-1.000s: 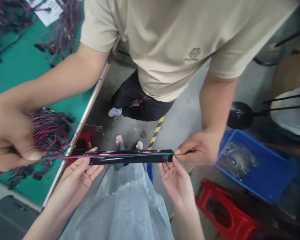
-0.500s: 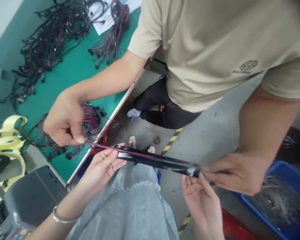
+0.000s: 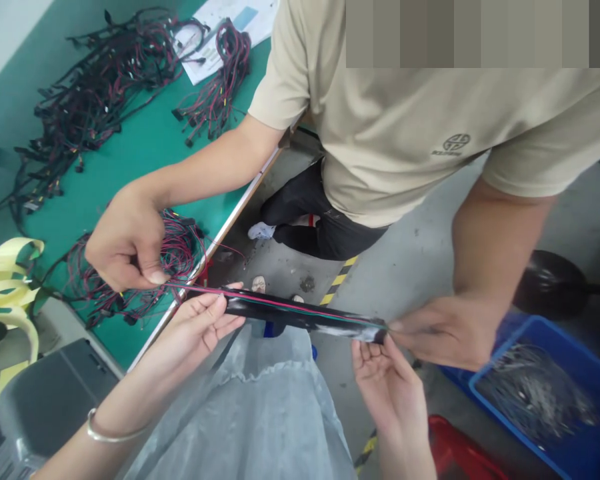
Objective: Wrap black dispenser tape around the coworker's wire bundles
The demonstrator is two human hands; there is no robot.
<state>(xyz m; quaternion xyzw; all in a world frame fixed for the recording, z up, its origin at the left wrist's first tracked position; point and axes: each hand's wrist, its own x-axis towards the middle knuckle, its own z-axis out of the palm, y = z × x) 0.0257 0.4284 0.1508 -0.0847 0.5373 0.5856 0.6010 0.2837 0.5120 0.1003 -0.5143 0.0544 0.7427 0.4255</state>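
A wide strip of shiny black tape [image 3: 285,313] stretches between my two hands, tilting slightly down to the right. My left hand [image 3: 203,320] pinches its left end between thumb and fingers. Its right end is gripped by my right hand [image 3: 387,377], thumb at the corner and fingers curled below. Thin red and green wires [image 3: 300,307] lie along the strip. A co-worker's hand [image 3: 130,243] pinches the wires beyond my left hand. The co-worker's other hand [image 3: 450,333] is at the strip's right end, close to my right thumb; what it pinches there is blurred.
Wire harnesses [image 3: 125,87] and a coiled wire bundle [image 3: 180,243] lie on the green table [image 3: 130,173]. A grey machine [image 3: 50,393] with yellow strips [image 3: 10,287] stands at left. On the floor at right are a blue bin [image 3: 550,333] and a red container [image 3: 460,453].
The strip and all the hands appear slightly further left in view, along with the surroundings. Both my hands keep their hold on the tape.
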